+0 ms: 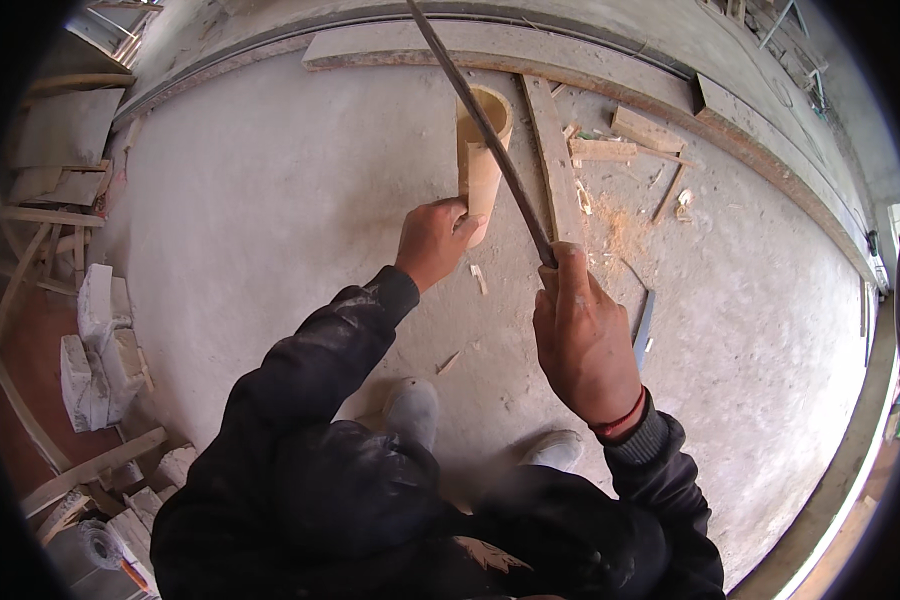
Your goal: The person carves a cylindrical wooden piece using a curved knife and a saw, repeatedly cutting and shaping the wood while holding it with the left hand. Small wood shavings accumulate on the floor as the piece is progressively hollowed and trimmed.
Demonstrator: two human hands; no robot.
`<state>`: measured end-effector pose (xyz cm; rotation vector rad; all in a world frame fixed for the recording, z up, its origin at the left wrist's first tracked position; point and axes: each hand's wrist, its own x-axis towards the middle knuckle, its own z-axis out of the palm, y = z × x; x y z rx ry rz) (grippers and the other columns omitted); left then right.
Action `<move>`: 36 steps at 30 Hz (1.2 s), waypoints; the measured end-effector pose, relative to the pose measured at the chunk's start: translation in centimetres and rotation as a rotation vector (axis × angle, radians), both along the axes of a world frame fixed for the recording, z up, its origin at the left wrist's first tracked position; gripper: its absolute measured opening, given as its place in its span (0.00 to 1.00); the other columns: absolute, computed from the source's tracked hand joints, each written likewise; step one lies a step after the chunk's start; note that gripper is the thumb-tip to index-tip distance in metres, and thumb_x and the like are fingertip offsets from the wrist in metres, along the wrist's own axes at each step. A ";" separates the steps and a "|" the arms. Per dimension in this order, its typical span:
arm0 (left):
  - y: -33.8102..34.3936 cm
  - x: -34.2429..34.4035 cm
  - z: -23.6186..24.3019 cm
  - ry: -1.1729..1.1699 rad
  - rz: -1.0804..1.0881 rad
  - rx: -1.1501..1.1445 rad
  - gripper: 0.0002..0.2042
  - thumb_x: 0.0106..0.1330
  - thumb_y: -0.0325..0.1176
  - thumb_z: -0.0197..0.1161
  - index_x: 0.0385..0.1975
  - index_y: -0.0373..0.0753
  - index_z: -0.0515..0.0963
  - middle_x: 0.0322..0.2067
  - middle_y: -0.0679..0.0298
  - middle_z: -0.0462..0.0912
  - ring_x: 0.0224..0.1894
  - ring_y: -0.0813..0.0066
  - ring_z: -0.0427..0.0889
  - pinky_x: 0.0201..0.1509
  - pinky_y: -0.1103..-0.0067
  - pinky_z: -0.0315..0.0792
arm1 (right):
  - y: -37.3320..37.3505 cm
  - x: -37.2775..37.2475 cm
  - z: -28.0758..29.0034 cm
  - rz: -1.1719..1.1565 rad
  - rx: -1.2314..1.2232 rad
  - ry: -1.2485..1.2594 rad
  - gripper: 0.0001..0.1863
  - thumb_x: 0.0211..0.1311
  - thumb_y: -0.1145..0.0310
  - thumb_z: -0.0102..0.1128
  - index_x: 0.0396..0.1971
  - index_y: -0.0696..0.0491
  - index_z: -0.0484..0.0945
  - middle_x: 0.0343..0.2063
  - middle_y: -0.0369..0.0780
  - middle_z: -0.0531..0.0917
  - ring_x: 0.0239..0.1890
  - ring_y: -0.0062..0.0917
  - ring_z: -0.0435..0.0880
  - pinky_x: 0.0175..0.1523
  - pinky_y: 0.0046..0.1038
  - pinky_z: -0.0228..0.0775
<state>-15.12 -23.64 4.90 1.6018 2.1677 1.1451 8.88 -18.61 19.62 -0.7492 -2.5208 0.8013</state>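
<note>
A pale yellow bamboo tube (pixel 484 190) stands on the concrete floor in front of me, its hollow end facing up. My left hand (pixel 436 238) is closed around its lower part, thumb and fingers gripping the side. A lighter flat strip shows on the near face; whether it is a separate piece I cannot tell. My right hand (pixel 588 345) grips the handle of a long, dark, narrow machete (pixel 485 125). Its blade slants up and to the left, passing in front of the tube's right side; contact with the tube cannot be made out.
A narrow board (pixel 555 165) lies right of the tube, beyond it sawdust (pixel 625 235) and wood offcuts (pixel 605 150). A grey-blue strip (pixel 645 328) lies near my right hand. A long beam (pixel 500 48) crosses the far side. White blocks (pixel 105 345) and scrap wood are piled left.
</note>
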 end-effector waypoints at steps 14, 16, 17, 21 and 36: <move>1.2 2.3 7.1 0.070 0.078 0.169 0.09 0.72 0.36 0.70 0.42 0.36 0.87 0.36 0.54 0.91 0.37 0.56 0.91 0.41 0.68 0.81 | -0.8 1.2 3.8 -0.141 0.038 0.053 0.20 0.71 0.78 0.60 0.60 0.56 0.68 0.41 0.50 0.86 0.38 0.50 0.89 0.38 0.44 0.82; 0.6 0.8 2.1 0.132 0.067 0.014 0.10 0.72 0.38 0.70 0.40 0.37 0.85 0.33 0.53 0.89 0.34 0.53 0.89 0.38 0.65 0.80 | -0.1 0.3 1.2 -0.111 0.004 -0.061 0.17 0.72 0.77 0.58 0.57 0.57 0.67 0.40 0.53 0.85 0.37 0.53 0.88 0.37 0.47 0.81; 0.7 0.3 -0.3 0.159 0.054 -0.046 0.11 0.72 0.39 0.71 0.40 0.37 0.84 0.31 0.52 0.88 0.33 0.52 0.89 0.36 0.64 0.80 | 0.4 0.0 -0.1 -0.099 0.012 -0.026 0.16 0.72 0.77 0.57 0.56 0.58 0.67 0.40 0.54 0.85 0.36 0.54 0.88 0.36 0.48 0.81; 0.4 0.6 -2.7 0.047 0.083 0.020 0.11 0.72 0.40 0.71 0.39 0.37 0.85 0.31 0.52 0.88 0.32 0.50 0.88 0.37 0.62 0.79 | 0.9 -0.6 -1.1 -0.096 0.024 0.026 0.16 0.72 0.77 0.56 0.56 0.59 0.66 0.39 0.55 0.85 0.36 0.55 0.87 0.35 0.48 0.81; 0.9 0.0 -3.3 0.112 0.128 0.094 0.15 0.70 0.43 0.72 0.44 0.37 0.84 0.34 0.54 0.89 0.35 0.46 0.87 0.42 0.56 0.79 | 0.3 -0.9 -1.8 -0.074 0.018 0.000 0.19 0.71 0.77 0.56 0.59 0.58 0.67 0.40 0.52 0.86 0.36 0.52 0.88 0.35 0.45 0.82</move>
